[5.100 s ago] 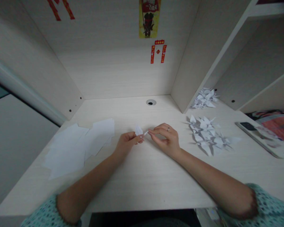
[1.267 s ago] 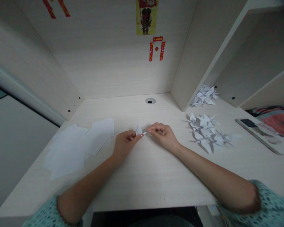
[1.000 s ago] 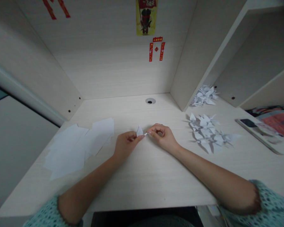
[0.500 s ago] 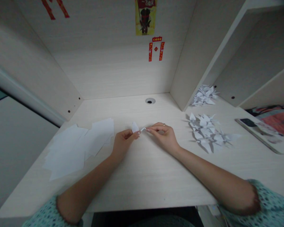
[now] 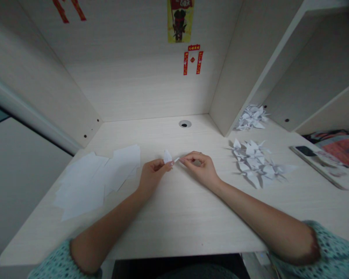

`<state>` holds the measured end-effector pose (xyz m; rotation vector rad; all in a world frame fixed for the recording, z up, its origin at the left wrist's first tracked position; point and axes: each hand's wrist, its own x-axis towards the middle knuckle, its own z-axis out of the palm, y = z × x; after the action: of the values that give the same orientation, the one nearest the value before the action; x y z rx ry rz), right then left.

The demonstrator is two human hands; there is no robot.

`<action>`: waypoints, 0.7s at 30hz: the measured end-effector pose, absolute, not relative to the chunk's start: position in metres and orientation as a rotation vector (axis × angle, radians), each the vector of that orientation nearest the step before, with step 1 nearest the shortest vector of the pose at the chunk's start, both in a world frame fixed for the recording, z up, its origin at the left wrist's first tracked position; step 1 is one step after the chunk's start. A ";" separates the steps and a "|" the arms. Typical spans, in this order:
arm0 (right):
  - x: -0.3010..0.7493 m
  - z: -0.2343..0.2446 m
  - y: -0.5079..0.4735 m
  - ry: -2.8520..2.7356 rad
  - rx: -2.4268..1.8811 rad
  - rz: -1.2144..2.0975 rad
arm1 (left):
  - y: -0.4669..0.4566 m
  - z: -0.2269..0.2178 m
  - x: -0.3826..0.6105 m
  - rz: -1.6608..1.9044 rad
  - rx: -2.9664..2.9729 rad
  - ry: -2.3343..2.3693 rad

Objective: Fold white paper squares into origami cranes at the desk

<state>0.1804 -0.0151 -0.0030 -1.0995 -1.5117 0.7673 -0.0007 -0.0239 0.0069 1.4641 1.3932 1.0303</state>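
A small white paper crane [image 5: 167, 156] is held between my two hands above the middle of the desk. My left hand [image 5: 154, 170] is closed on its body, thumb and fingers pinched together, with one folded part standing up behind the thumb. At the crane's thin right tip, the thumb and forefinger of my right hand [image 5: 200, 166] are pressed together. That tip slants up to the right between the fingertips; its very end is hidden by them.
Loose white paper sheets [image 5: 84, 186] lie overlapping at the left. Several folded paper cranes [image 5: 251, 161] sit to the right, with another heap [image 5: 251, 117] behind the upright panel [image 5: 235, 77]. A phone [image 5: 325, 166] lies face down at the far right beside a reddish cloth [image 5: 344, 149].
The crane's thin tip, bent in a small peak before, now looks straighter and slants up toward my right fingers. Both hands stay in nearly the same place.
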 end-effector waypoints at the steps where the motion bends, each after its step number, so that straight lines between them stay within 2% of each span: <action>1: 0.180 -0.003 -0.015 -1.511 -1.094 0.784 | -0.024 0.006 -0.001 1.034 1.460 1.392; 8: 0.181 -0.003 -0.011 -1.363 -1.118 0.971 | -0.023 0.008 -0.001 1.002 1.448 1.374; 17: 0.181 -0.003 -0.013 -1.449 -1.108 0.978 | -0.025 0.005 -0.001 0.985 1.483 1.391; 21: 0.180 -0.004 -0.013 -1.340 -1.110 1.141 | -0.025 0.005 0.000 0.977 1.489 1.364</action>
<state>0.1796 -0.0135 -0.0044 -1.1100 -1.3395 1.1405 -0.0004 -0.0249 0.0046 1.4885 1.3643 0.9771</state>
